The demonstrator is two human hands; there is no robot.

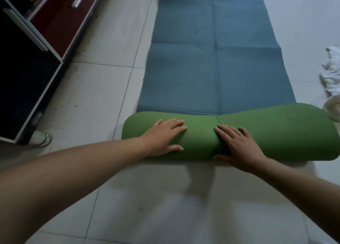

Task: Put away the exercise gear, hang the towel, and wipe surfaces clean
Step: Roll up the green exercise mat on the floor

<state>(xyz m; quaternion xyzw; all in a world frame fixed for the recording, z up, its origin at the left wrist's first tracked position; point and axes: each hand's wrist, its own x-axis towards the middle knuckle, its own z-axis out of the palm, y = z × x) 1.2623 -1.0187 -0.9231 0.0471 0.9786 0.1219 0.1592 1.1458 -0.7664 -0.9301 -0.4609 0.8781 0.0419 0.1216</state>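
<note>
An exercise mat lies on the tiled floor, blue on its upper face (215,59) and green underneath. Its near end is rolled into a thick green roll (276,131) lying across the view. My left hand (163,137) presses flat on the roll left of its middle, fingers spread and thumb on the near side. My right hand (237,144) rests palm down just right of the middle crease, thumb tucked under the near edge. A crumpled white towel (331,80) lies on the floor at the right edge, beside the roll's right end.
A dark cabinet (27,78) with white edges and a red-brown drawer front (60,21) with a metal handle stands at the left. One glass-like foot (43,139) of it sits near the roll's left end. Pale floor tiles (103,89), speckled with dirt, lie between cabinet and mat.
</note>
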